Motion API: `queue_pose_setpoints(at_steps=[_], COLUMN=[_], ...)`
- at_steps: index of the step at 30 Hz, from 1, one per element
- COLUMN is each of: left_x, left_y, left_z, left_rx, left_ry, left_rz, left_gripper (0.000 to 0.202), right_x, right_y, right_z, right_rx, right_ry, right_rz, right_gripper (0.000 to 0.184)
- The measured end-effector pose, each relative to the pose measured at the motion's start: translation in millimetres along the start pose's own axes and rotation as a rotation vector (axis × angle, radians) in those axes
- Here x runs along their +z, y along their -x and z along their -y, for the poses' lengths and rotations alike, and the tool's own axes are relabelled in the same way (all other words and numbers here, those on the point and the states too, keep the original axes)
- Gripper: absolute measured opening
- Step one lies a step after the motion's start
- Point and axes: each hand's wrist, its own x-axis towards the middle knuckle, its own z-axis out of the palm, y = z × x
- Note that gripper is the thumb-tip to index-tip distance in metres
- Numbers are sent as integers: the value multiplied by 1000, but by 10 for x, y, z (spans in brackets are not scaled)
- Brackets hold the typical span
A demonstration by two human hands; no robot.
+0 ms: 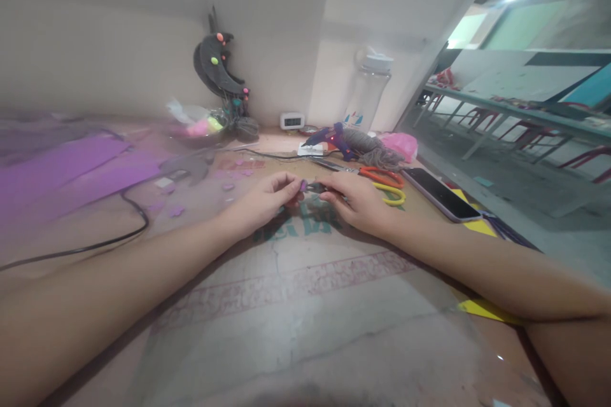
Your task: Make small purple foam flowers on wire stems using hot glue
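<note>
At the middle of the table, my left hand (274,197) pinches a small purple piece (303,186), perhaps felt or foam, between thumb and fingers. Facing it, my right hand (358,200) is closed around a small dark pointed tool (315,187). The tool's tip meets or nearly touches the purple piece; most of its body is hidden by my fingers. Just beyond my right hand lie scissors with orange handles (382,176) and a yellow handle loop (391,194). Small purple cutouts (176,210) are scattered left of my left hand.
Purple sheets (86,168) and a black cable (109,241) spread over the left. Behind stand a dark crescent ornament (214,67), a small clock (291,121) and a clear bottle (367,92). Grey yarn (370,146) and a phone (442,194) are at right.
</note>
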Motion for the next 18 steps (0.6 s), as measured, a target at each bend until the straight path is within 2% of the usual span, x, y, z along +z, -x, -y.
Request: queue_pose_setpoints(at_steps=[18], left_x=[9], left_y=[-5], left_z=[-5], left_rx=[-9], left_ry=[20], left_rz=[-3], left_gripper=[30], right_x=[3], right_y=[6], right_z=[-1], right_rx=[1], right_ry=[13], right_rz=[-11], right_gripper=[31])
